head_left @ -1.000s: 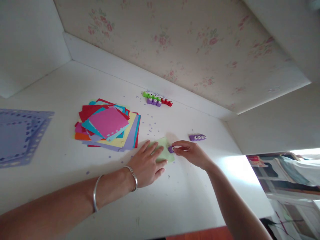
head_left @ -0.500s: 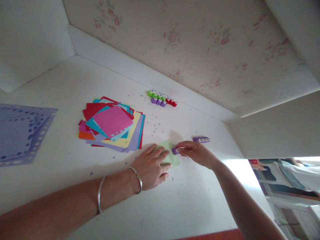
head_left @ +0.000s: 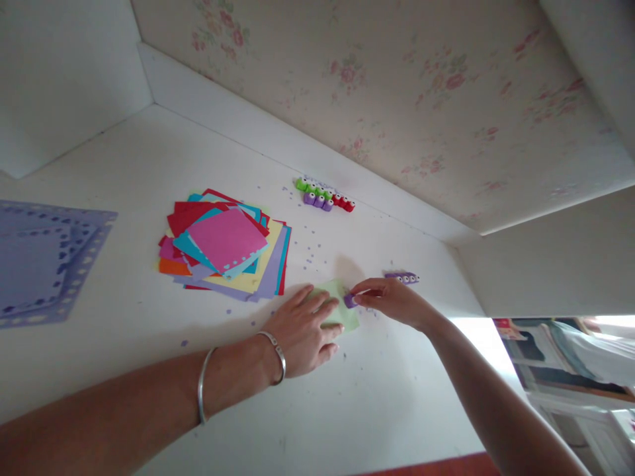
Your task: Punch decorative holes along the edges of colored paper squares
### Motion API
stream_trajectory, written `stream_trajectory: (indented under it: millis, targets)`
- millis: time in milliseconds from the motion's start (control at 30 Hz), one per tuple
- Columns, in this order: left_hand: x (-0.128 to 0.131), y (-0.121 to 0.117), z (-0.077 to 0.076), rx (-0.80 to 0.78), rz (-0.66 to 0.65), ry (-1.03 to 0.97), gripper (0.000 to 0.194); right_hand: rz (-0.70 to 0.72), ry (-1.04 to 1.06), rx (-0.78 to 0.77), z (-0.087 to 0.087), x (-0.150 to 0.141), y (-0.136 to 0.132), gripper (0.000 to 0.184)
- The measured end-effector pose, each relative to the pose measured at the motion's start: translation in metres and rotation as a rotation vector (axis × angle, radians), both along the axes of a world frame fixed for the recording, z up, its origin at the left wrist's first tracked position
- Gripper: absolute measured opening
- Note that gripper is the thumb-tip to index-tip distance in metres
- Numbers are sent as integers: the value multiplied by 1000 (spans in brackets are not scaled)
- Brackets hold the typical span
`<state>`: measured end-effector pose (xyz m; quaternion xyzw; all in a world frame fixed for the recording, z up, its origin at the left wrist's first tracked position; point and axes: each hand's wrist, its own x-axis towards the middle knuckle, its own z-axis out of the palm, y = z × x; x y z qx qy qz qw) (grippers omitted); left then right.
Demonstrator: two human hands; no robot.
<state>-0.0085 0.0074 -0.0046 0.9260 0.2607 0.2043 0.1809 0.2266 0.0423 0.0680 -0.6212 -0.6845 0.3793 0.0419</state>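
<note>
Purple punch (head_left: 350, 301), pinched btw R fingers (head_left: 368, 285), at edge of green paper (head_left: 350, 321); L fingers (head_left: 327, 311) spread atop paper.

Location: room in a home, by appearance.
Indicators: floral-patterned wall panel (head_left: 387, 99) at far side of white counter (head_left: 367, 403); cloth items (head_left: 588, 347), partly blurred, at right.

Toward the left edge of your tabletop (head_left: 347, 410) you have overlapping purple sheets (head_left: 30, 264) with punched borders. Between them and the middle sits your stack of coloured paper (head_left: 228, 241), a pink sheet on top. By the far edge you see green punches (head_left: 301, 187) and red punches (head_left: 344, 201), with three purple ones in front. Purple paper bits (head_left: 185, 343) lie scattered about. Behind the far edge rises a flowered panel (head_left: 347, 119); beyond the right edge you can see blurred cloth (head_left: 590, 350).
</note>
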Motion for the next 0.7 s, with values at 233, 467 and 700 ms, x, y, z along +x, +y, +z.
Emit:
stream_trajectory:
  millis: [233,467,700]
  targets:
    - [0,0,0,2,-5,-16,32,-42,39,-7,-9,2,1,14]
    - [1,0,0,-11,-8,0,33,-50,-33,-57,-9,-1,7,13]
    - [2,1,1,-7,-9,10,34,-51,-14,50,-16,1,3,10]
